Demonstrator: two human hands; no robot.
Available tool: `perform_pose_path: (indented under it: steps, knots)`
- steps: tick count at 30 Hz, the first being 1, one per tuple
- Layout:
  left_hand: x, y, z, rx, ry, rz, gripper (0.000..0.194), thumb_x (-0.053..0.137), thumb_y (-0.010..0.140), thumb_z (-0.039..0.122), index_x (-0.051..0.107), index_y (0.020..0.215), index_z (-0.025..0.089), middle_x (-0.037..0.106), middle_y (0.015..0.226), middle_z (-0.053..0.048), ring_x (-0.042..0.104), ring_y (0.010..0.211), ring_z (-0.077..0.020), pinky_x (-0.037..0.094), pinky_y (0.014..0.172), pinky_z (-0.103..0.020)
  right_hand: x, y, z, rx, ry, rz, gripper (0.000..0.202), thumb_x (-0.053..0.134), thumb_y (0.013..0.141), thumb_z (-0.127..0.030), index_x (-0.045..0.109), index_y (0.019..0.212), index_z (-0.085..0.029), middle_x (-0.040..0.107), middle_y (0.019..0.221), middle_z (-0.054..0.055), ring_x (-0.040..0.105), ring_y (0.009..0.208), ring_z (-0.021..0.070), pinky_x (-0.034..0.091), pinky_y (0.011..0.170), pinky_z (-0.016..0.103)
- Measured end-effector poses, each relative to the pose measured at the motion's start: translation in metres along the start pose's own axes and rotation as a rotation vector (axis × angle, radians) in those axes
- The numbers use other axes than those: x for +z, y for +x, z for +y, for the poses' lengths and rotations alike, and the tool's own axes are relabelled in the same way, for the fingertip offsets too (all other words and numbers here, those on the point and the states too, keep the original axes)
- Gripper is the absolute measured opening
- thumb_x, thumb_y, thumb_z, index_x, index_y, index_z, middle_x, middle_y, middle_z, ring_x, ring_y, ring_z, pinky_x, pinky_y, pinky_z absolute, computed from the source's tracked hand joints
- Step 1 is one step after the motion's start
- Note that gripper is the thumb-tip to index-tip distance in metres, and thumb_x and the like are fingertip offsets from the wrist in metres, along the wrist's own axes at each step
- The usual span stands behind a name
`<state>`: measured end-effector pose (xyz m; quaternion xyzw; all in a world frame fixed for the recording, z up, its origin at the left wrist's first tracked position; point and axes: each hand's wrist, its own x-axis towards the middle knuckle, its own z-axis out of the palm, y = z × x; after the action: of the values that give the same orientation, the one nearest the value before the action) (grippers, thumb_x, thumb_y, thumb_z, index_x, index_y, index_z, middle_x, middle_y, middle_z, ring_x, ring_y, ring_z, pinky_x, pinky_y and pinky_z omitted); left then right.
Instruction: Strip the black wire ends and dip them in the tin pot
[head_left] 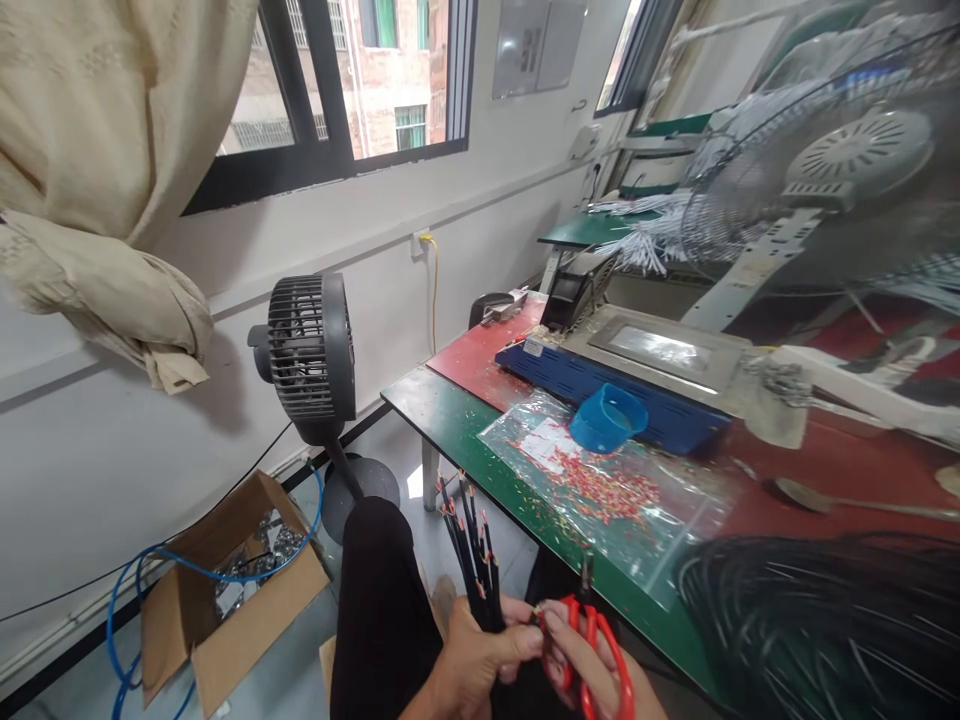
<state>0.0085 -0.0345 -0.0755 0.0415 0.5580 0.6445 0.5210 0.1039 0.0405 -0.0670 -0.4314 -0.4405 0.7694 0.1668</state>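
My left hand (480, 655) is closed around a bundle of black cables (472, 555). Their stripped ends point upward and show short reddish inner wires. My right hand (581, 655) grips red-handled scissors (619, 675), whose dark blades (586, 570) point up and away from me. Its thumb and forefinger also pinch close to my left thumb, at what looks like one cable's end. That small tip is mostly hidden by the fingers. Both hands are over my lap, at the near edge of the green table (517, 490).
Red and yellow scraps (600, 485) lie on a clear plastic bag (675, 520) beside a blue cup (609, 418) and a blue machine (675, 410). Black cable coils (825, 620) fill the right. A black fan (311, 350) and cardboard box (255, 640) stand left.
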Motion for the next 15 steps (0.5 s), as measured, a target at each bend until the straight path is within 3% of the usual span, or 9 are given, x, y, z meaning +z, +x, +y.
perform_pose_path:
  steps: [5, 11, 15]
  knots:
    - [-0.002, 0.003, -0.006, 0.038, -0.007, -0.034, 0.042, 0.079, 0.045, 0.045, 0.070, 0.066, 0.009, 0.056, 0.046, 0.001, 0.036, 0.038, -0.0037, 0.015, 0.042, -0.026, -0.002, 0.002, 0.000, -0.010, -0.001, -0.006, 0.048, 0.075, 0.054, -0.060, 0.056, 0.059, -0.017, 0.047, 0.044, -0.005, 0.041, 0.041, 0.0072, 0.029, 0.042, 0.020]
    - [0.003, -0.004, 0.003, 0.040, -0.064, -0.010, 0.036, 0.080, 0.046, 0.041, 0.070, 0.064, 0.011, 0.054, 0.044, 0.003, 0.033, 0.036, -0.0018, 0.013, 0.042, -0.025, -0.003, 0.005, 0.002, -0.106, -0.099, 0.047, 0.047, 0.074, 0.051, -0.062, 0.060, 0.056, -0.017, 0.049, 0.040, -0.003, 0.045, 0.038, 0.0104, 0.038, 0.040, 0.023]
    - [0.006, -0.007, 0.006, 0.033, -0.073, 0.006, 0.033, 0.080, 0.046, 0.039, 0.069, 0.060, 0.011, 0.054, 0.044, 0.003, 0.033, 0.036, -0.0015, 0.013, 0.042, -0.024, -0.008, 0.002, 0.007, -0.219, -0.241, 0.151, 0.042, 0.075, 0.053, -0.056, 0.070, 0.068, -0.017, 0.066, 0.055, 0.002, 0.062, 0.052, 0.0176, 0.049, 0.049, 0.023]
